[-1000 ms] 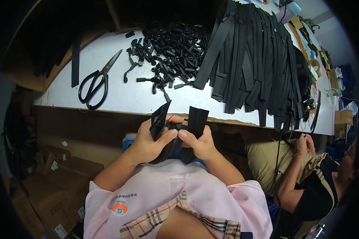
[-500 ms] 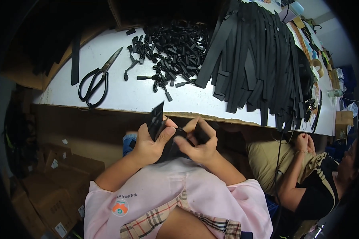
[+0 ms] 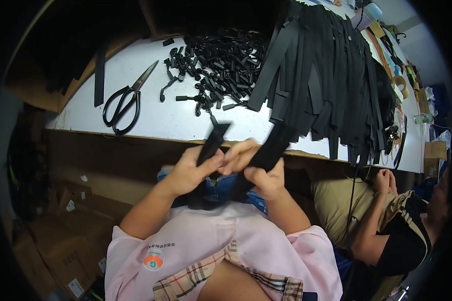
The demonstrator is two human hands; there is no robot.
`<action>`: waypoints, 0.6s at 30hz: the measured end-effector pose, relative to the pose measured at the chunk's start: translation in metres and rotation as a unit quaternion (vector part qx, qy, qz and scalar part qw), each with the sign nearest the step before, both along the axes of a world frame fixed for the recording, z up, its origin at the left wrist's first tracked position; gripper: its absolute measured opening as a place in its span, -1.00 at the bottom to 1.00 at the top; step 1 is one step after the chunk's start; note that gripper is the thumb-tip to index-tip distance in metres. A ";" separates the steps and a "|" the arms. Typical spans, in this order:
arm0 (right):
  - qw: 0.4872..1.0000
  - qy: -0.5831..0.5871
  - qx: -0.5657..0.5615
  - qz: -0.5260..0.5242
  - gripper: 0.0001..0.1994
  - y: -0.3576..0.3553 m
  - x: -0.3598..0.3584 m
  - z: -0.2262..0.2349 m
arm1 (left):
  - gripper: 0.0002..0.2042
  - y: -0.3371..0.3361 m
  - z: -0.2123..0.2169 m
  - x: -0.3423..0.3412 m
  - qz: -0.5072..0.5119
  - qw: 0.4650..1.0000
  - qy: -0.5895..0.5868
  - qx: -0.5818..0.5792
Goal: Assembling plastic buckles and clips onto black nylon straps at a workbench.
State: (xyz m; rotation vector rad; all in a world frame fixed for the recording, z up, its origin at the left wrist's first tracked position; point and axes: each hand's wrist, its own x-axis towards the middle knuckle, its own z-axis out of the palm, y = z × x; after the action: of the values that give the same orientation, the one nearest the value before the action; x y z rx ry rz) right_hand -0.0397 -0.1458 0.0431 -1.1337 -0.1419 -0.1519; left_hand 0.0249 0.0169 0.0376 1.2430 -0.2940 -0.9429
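Note:
My left hand (image 3: 192, 170) is closed on one part of a black zipper strip (image 3: 212, 145), its thumb pressed on it and a short end sticking up past the fingers. To the right, my right hand (image 3: 267, 178) grips another stretch of black strip, which extends up toward the table edge. The fingers of both hands nearly meet in the middle. Below them the strip hangs in a loop over my lap; motion blurs it. Whether a slider sits on it, I cannot make out. Ahead on the table lies a heap of black zipper sliders (image 3: 221, 70) with long pulls.
Black-handled scissors (image 3: 124, 106) lie left on the white table (image 3: 150, 118). Many black zipper strips (image 3: 321, 75) hang over its edge at right. A tape roll (image 3: 400, 83) stands farther right. Another person (image 3: 386, 236) sits at right, hands together. Cardboard boxes (image 3: 70, 241) are stacked lower left.
My right hand has moved slightly right, and its stretch of strip now rises above the hand. My left hand has shifted a little right and its strip end has tilted right.

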 end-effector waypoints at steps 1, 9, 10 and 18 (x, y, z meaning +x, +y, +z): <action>0.991 -0.044 -0.114 -0.045 -0.71 -0.002 0.002 0.002 | -0.83 -0.002 -0.002 -0.004 -0.019 0.998 -0.036 0.037; 0.943 -0.078 -0.291 -0.141 -0.80 0.007 -0.003 0.010 | -0.78 0.006 -0.002 -0.015 0.069 0.977 0.146 -0.140; 0.963 0.007 -0.219 -0.155 -0.81 0.010 -0.004 0.011 | -0.79 0.006 -0.001 -0.017 0.112 0.983 0.098 -0.104; 0.955 -0.077 -0.287 0.014 -0.90 0.006 0.007 0.017 | -0.89 0.009 0.004 -0.024 0.135 0.988 -0.025 -0.074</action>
State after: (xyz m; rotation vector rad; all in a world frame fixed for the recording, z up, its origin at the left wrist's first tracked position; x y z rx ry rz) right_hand -0.0328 -0.1400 0.0598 -1.6999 -0.3563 -0.1795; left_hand 0.0007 0.0259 0.0417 1.1379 -0.2249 -0.6460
